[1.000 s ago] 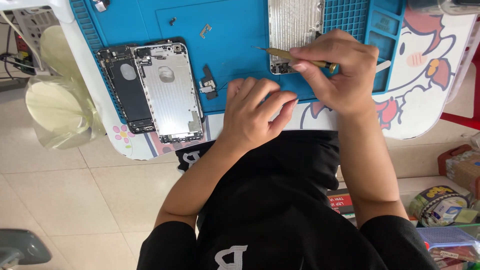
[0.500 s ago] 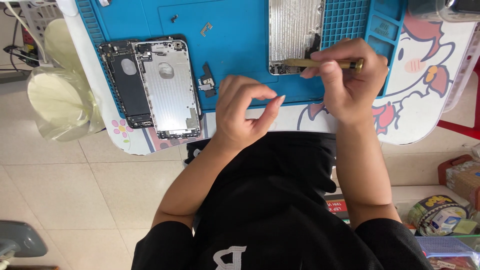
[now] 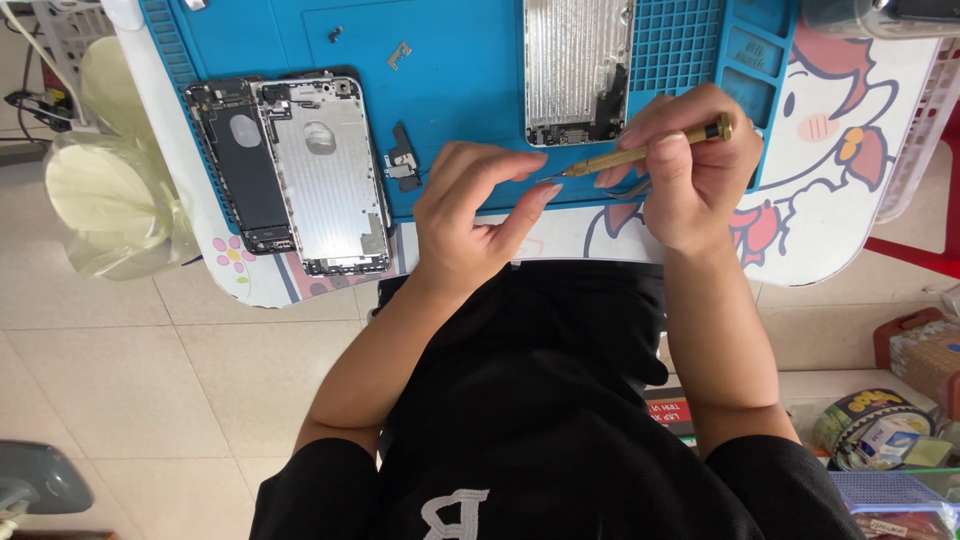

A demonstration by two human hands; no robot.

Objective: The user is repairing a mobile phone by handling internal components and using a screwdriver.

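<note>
A blue work mat (image 3: 460, 90) covers the top of a small white table (image 3: 860, 200) printed with a cartoon figure, and it keeps loose parts from rolling away. At about ten o'clock from the hands lies an opened phone body (image 3: 325, 175) with its dark screen half (image 3: 240, 165) just beside it on the left, both flat and parked out of the working area. At twelve o'clock a silver back plate (image 3: 578, 70) lies face down on the mat, close enough to reach. The left hand (image 3: 470, 225) hovers over the mat's near edge with the thumb and forefinger bent toward each other, tips close but not quite meeting; whether a tiny screw sits between them is too small to tell. The right hand (image 3: 690, 175), at three o'clock from the left, pinches a slim brass screwdriver (image 3: 645, 152) between thumb and first fingers, held nearly level so that its fine tip points toward the left fingertips. A small dark bracket (image 3: 403, 170) lies on the mat at nine o'clock from the left hand, and a small metal piece (image 3: 399, 52) and a tiny screw (image 3: 336, 35) rest farther up.
</note>
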